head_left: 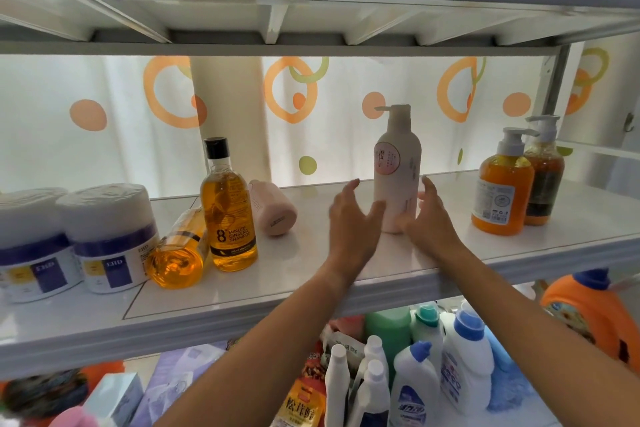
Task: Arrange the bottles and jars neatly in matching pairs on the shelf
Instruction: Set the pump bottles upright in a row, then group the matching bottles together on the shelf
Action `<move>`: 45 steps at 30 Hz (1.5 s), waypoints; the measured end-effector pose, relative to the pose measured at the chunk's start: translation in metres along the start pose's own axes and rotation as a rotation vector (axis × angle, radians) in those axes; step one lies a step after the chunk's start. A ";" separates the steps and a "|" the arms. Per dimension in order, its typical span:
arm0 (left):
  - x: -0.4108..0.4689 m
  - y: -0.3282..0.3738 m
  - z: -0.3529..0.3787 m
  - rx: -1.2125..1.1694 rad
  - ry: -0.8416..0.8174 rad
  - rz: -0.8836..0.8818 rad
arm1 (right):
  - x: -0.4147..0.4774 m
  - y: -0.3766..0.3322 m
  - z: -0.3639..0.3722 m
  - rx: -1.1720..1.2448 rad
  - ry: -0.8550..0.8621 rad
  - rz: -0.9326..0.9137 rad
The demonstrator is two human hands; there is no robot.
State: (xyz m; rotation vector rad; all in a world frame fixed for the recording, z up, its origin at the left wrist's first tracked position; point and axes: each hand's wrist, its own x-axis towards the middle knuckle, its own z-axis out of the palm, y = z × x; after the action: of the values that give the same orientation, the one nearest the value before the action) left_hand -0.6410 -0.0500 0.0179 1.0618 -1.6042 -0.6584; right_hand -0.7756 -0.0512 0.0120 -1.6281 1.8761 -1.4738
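Head view: both forearms raised to white shelf (346, 263). Left hand (353, 218) and right hand (429, 218) flanking upright pink pump bottle (398, 166), mid-shelf, fingers spread, open; thumbs at its base, contact unclear, poss. just touching. Second pink bottle (273, 208) lying on its side, top end hidden behind upright amber shampoo bottle (228, 208). Two white jars (107, 236) at far left, leftmost cut off by frame edge.
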 end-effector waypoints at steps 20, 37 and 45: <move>0.009 -0.025 -0.063 1.081 -0.166 0.032 | -0.033 -0.017 -0.001 -0.017 0.599 -0.508; 0.018 -0.060 -0.051 0.549 -0.113 -0.108 | -0.060 -0.051 0.060 -0.115 0.092 -0.196; 0.010 -0.052 -0.033 0.781 -0.110 -0.003 | -0.063 -0.048 0.060 -0.239 0.228 -0.180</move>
State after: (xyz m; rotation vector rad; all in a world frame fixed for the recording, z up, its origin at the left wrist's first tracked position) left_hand -0.5945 -0.0794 -0.0108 1.5986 -2.0143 -0.0634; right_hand -0.6818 -0.0220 -0.0031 -1.8458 2.1488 -1.6194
